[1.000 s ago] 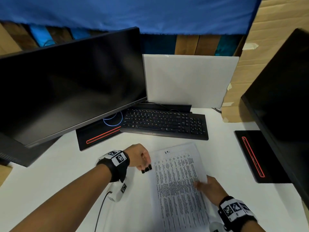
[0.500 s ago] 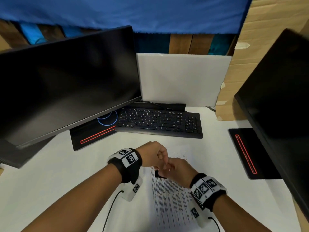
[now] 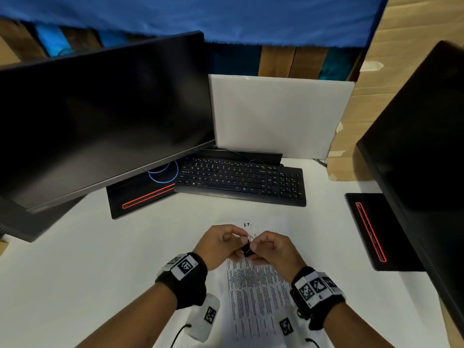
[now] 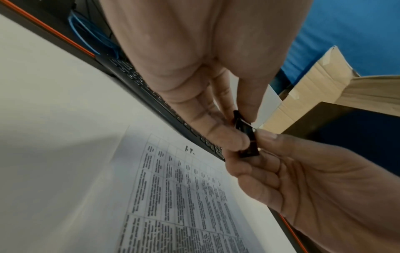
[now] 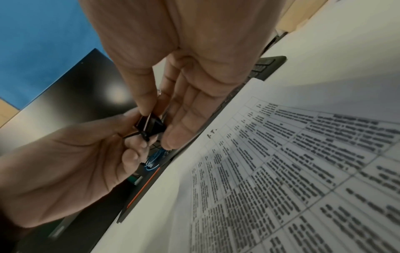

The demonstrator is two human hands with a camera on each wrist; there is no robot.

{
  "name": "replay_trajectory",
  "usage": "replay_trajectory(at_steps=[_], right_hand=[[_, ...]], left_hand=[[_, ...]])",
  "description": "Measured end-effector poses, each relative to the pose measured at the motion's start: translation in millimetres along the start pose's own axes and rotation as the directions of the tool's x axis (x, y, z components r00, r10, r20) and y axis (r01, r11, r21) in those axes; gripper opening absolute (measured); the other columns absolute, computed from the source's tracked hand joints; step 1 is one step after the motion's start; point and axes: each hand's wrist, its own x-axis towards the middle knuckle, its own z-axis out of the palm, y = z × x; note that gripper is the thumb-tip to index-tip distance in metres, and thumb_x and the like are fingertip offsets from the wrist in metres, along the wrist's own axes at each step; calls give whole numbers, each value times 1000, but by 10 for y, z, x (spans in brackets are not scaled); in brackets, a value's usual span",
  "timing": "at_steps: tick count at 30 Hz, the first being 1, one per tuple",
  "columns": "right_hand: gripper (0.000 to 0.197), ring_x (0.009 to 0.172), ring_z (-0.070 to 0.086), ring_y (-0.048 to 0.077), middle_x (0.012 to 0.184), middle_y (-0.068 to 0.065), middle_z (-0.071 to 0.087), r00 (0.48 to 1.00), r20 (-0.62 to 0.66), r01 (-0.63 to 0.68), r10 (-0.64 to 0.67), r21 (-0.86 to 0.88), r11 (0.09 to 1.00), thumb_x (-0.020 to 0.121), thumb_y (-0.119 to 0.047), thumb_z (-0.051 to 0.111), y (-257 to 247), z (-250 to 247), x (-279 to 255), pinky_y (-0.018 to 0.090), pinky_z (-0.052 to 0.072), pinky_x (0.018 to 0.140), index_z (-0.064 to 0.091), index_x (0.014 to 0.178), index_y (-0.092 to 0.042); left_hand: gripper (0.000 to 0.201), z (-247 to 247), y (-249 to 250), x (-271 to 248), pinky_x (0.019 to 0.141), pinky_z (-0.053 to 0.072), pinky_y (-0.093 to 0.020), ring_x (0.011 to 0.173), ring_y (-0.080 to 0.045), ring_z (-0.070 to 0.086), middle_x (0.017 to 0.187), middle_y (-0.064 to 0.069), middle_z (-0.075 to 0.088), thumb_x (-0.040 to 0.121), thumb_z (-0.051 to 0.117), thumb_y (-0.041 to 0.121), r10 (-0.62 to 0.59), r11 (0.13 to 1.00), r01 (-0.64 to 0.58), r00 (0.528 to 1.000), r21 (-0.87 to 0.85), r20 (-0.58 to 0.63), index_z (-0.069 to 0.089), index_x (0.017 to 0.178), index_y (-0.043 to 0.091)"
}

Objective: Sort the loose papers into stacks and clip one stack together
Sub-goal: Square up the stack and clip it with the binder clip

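Since a second ago the right hand (image 3: 272,249) has left the printed sheet and come up to meet the left hand (image 3: 221,246), which then held the black binder clip (image 3: 247,250) alone at the paper's left edge; both hands have since risen slightly and now share the clip above the upper part of the page.

Left hand: fingers curled, thumb and forefinger pinching the clip body, confirmed in the left wrist view at the clip (image 4: 246,135). Right hand: thumb and fingers likewise pinching the clip from the opposite side, seen in the right wrist view (image 5: 150,125); a thin wire handle projects from the clip toward the left palm. Whether the clip's mouth is spread cannot be told.

The stack of papers (image 3: 253,297) lies flat on the white desk (image 3: 75,267), printed table uppermost, directly below the hands and apart from the clip. A black keyboard (image 3: 241,179) sits beyond the paper, a dark monitor (image 3: 100,116) to the left, a second monitor (image 3: 426,146) to the right
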Motion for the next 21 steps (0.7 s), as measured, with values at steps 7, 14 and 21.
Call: replay_trajectory(at_steps=[7,14,21], right_hand=[[28,88,72,25,94,12,74,986,123,-100,115,-127,987,89,-30,63,-121,-202,33,35,59,79,63,108,-10],[28,92,71,27,96,14,74,926,309,-144,218,-245,959,82,-31,72,-318,-393,154,33,58,80,71,96,-6],[58,85,71,28,90,17,74,950,264,-83,167,-303,949,64,-44,82,-379,-502,360,36,58,79,68,95,3]], left_hand=[[13,-97,15,25,63,54,-26,60,-15,66,77,-14,71,93,60,7,30,992,-41,995,123,90,70,100,10],[13,-95,29,87,63,54,-25,62,-13,66,76,-8,70,93,61,7,74,987,-99,978,123,194,71,97,14],[23,-202,78,321,83,51,-29,87,-9,65,90,8,70,91,62,17,96,976,-127,980,174,174,63,114,22]])
